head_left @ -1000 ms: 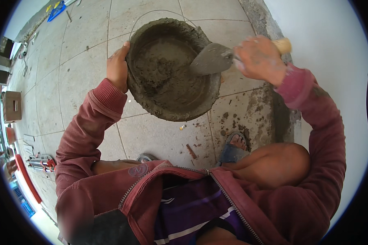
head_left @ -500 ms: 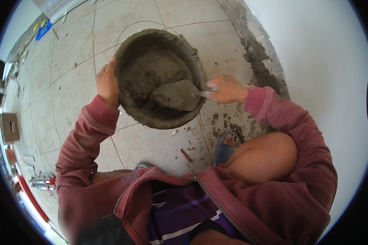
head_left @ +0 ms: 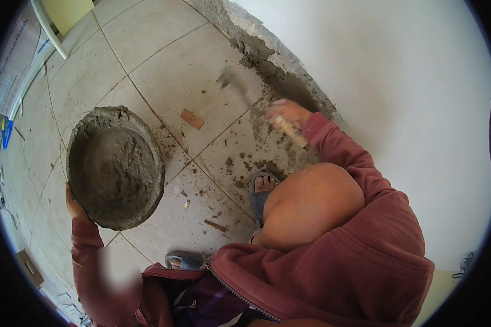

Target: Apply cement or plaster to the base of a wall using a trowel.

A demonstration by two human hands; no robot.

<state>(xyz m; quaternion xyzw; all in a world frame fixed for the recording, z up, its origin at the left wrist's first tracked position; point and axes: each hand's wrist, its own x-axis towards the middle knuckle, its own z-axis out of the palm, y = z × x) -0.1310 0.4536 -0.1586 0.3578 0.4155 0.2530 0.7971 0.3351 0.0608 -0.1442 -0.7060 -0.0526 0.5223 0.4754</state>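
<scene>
My left hand (head_left: 76,205) grips the outer side of a round, mortar-caked bucket (head_left: 157,155) at its near left. The bucket is tipped, so the wet grey mortar (head_left: 117,163) inside faces me. On the right, my right hand (head_left: 288,114) is closed around a trowel (head_left: 292,132) with a pale wooden handle. Its blade, blurred by motion, points up and left above the tiles and looks nearly edge-on. Beside this hand, a band of wet mortar (head_left: 294,90) runs along the foot of the white wall (head_left: 387,109).
On the tiled floor (head_left: 174,65) lie a flat brown piece (head_left: 192,119), a thin brown strip (head_left: 216,225) and scattered mortar crumbs. My sandalled foot (head_left: 263,185) stands near the wall. At the far left are a printed panel (head_left: 22,54) and a blue object (head_left: 6,132).
My view has turned toward the wall. The bucket and left hand now sit further left in view. The trowel has come out of the bucket and over toward the wall base.
</scene>
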